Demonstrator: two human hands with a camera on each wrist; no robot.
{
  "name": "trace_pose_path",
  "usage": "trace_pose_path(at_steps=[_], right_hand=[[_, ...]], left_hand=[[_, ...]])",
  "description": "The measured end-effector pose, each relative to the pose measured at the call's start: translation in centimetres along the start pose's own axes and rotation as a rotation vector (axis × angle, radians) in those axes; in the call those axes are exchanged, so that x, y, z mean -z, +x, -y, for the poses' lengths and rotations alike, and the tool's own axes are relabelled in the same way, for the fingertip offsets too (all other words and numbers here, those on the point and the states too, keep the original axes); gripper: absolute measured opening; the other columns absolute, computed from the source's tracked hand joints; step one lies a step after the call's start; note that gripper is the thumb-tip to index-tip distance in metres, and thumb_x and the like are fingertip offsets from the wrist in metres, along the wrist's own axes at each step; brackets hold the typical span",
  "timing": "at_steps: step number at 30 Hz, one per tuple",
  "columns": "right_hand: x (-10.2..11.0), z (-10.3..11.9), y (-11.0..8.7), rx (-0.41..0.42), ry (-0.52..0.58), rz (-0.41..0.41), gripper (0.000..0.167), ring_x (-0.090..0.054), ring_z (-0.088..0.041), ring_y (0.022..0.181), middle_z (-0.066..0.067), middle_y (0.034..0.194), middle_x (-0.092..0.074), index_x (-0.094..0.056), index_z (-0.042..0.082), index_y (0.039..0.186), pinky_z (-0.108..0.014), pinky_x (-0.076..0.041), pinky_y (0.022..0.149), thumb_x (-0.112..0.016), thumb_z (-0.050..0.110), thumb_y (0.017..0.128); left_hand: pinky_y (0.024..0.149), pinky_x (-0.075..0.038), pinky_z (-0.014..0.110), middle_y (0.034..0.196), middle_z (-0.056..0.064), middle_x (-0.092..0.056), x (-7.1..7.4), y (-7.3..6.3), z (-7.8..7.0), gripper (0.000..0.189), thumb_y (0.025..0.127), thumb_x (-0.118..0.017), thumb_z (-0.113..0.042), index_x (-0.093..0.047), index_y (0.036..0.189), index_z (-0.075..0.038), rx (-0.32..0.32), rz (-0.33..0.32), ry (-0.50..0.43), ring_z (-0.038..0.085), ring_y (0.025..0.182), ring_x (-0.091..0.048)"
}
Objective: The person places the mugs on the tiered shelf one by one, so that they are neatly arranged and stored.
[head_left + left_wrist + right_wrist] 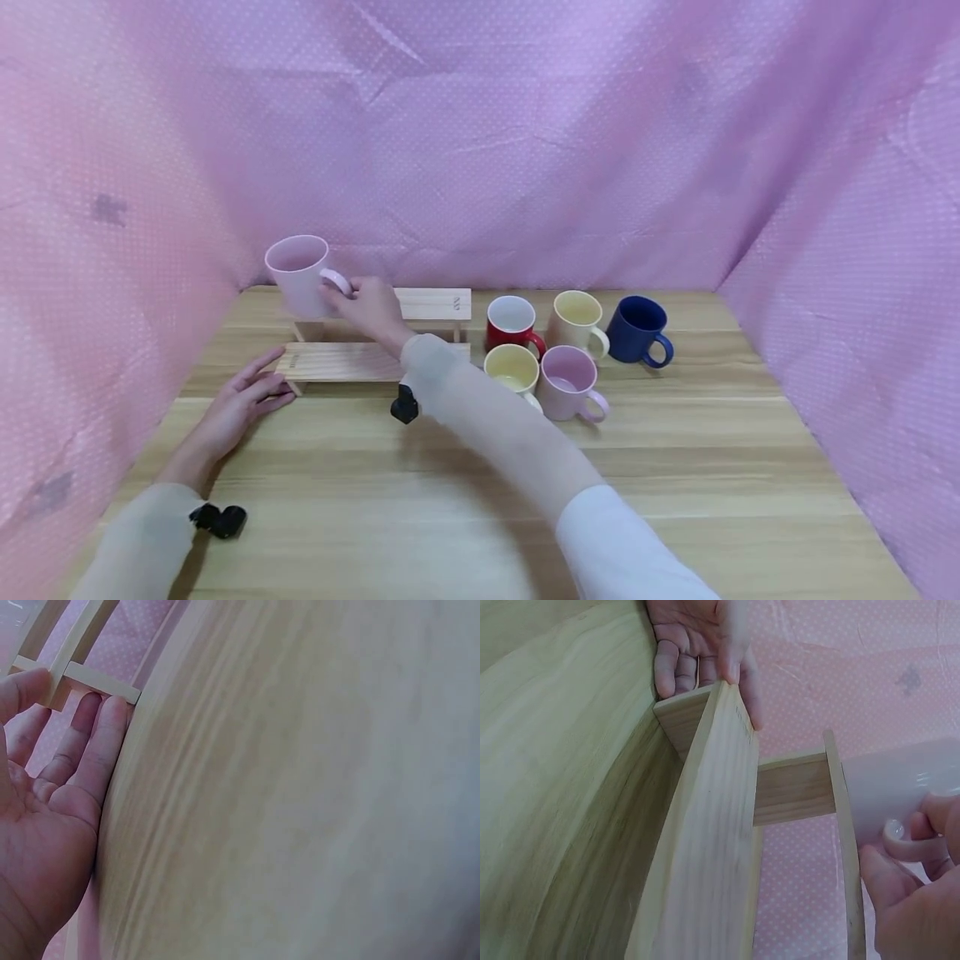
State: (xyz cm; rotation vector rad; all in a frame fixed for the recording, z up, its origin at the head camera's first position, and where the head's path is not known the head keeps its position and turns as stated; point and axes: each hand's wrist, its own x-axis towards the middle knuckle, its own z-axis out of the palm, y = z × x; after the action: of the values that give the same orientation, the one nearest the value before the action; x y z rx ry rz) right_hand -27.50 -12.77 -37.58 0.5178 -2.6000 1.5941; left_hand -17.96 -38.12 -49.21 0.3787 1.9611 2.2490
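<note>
By its handle, a pale pink mug is gripped in my right hand, upright at the left end of the rear wooden shelf. The right wrist view shows the mug's base close against that board; whether it touches, I cannot tell. Thumb and fingers of my left hand hold the left end of the front wooden shelf. In the left wrist view, fingertips press against this shelf's leg. My right forearm hides part of the front shelf's right side.
Right of the shelves stand several mugs: red with white inside, cream, dark blue, yellow and pink. Their handles point right and toward me. A pink dotted cloth surrounds the wooden table behind and at both sides.
</note>
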Motion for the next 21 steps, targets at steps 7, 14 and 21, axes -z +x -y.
trace_pose_path(at_steps=[7, 14, 21], right_hand=[[1.4, -0.8, -0.5, 0.031, 0.222, 0.079, 0.033, -0.066, -0.008, 0.108, -0.007, 0.121, -0.070, -0.066, 0.003, 0.124, -0.008, -0.055, 0.081, -0.073, 0.020, 0.097], [4.3, -0.8, -2.7, 0.004, 0.288, 0.152, 0.042, -0.063, -0.017, 0.121, -0.011, 0.135, -0.063, -0.058, 0.004, 0.137, -0.018, -0.059, 0.088, -0.070, 0.018, 0.099], [10.6, -1.6, -4.5, 0.012, 0.314, 0.296, 0.041, -0.066, -0.024, 0.115, -0.019, 0.136, -0.062, -0.054, 0.003, 0.142, -0.040, -0.061, 0.094, -0.062, 0.007, 0.101]], left_hand=[[0.096, -0.058, 0.030, 0.115, 0.005, -0.063, -0.3, 0.7, 0.3, 0.055, 0.109, -0.042, -0.003, -0.026, 0.161, -0.007, -0.031, 0.018, -0.063, 0.014, 0.106, -0.066], [0.097, -0.058, 0.030, 0.118, 0.003, -0.061, -0.3, 0.5, 0.2, 0.056, 0.109, -0.044, -0.005, -0.025, 0.161, -0.009, 0.003, 0.009, -0.019, 0.013, 0.106, -0.066], [0.098, -0.057, 0.030, 0.117, 0.003, -0.058, 0.0, 0.2, 0.2, 0.055, 0.110, -0.043, -0.008, -0.025, 0.162, -0.011, 0.011, 0.013, 0.017, 0.012, 0.108, -0.064]])
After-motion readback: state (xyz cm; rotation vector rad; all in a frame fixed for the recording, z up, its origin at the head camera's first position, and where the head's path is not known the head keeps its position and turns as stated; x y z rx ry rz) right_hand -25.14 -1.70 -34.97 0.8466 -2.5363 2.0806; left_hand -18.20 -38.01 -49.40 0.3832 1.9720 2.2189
